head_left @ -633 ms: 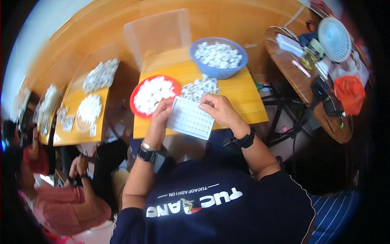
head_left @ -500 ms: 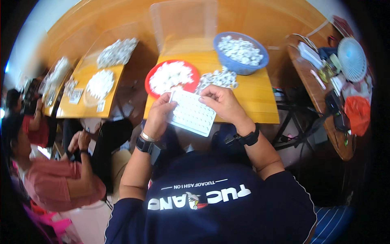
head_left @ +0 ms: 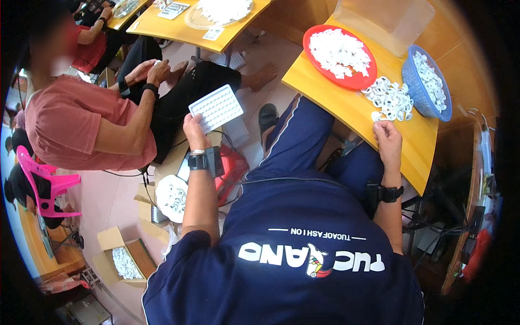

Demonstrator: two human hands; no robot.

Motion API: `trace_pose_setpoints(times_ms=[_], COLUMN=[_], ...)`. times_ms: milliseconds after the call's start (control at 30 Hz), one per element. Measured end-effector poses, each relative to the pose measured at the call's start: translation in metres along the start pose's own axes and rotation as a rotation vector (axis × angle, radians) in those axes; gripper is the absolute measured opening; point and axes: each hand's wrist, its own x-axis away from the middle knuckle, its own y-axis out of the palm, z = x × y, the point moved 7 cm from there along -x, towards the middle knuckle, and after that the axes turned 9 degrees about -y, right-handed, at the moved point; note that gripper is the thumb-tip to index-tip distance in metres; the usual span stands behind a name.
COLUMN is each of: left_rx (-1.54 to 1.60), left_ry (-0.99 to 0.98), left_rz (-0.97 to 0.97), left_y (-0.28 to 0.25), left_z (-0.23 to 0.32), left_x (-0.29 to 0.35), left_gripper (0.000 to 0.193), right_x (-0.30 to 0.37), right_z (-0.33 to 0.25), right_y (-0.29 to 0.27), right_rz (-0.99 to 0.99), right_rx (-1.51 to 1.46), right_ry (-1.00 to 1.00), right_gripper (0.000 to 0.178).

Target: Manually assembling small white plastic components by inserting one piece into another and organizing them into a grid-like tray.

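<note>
My left hand (head_left: pixel 195 132) grips a flat white tray (head_left: pixel 216 110) by its near corner, thumb on top. Rows of small round shapes cover the tray's face, and it hangs to the left of the table, over the floor. At the table's near edge, my right hand (head_left: pixel 388 142) has its fingers curled together. A small white piece (head_left: pixel 376 116) lies right at those fingertips; whether they grip it or something smaller is hidden. Just beyond spreads a loose pile of white ring-like pieces (head_left: pixel 387 97).
A red plate (head_left: pixel 364 81) heaped with white pieces and a blue basket (head_left: pixel 414 86) of rings stand on the yellow table (head_left: pixel 319 89). A person in a pink shirt (head_left: pixel 65 127) sits close on my left. Behind my left arm are a white bowl (head_left: pixel 171 197) and an open carton (head_left: pixel 110 238).
The view has swung left. My hands have parted: the left carries the tray away to the left, while the right has let go of it and moved to the ring pile.
</note>
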Motion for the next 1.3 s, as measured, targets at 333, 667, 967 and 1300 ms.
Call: trace_pose_setpoints(times_ms=[333,667,967,1300], left_rx=[-0.183,0.241,-0.233,-0.048], left_ry=[-0.247,-0.649,-0.867,-0.433], left_rz=[-0.128,-0.008,-0.112,-0.89], left_y=[0.038,0.013,0.027,0.184], left_z=[-0.067,-0.224,-0.214,-0.011], left_x=[0.0,-0.029,0.008,0.051], left_gripper=[0.005,0.033,0.03,0.024], right_x=[0.003,0.008,0.002,-0.017], right_z=[0.017,0.003,-0.007,-0.015], right_y=[-0.008,-0.004,-0.005,-0.045], right_rz=[0.157,0.195,0.181,0.248], right_rx=[0.013,0.093,0.188,-0.121], right_ry=[-0.087,-0.146,-0.116,-0.122], right_gripper=[0.015,0.012,0.01,0.015])
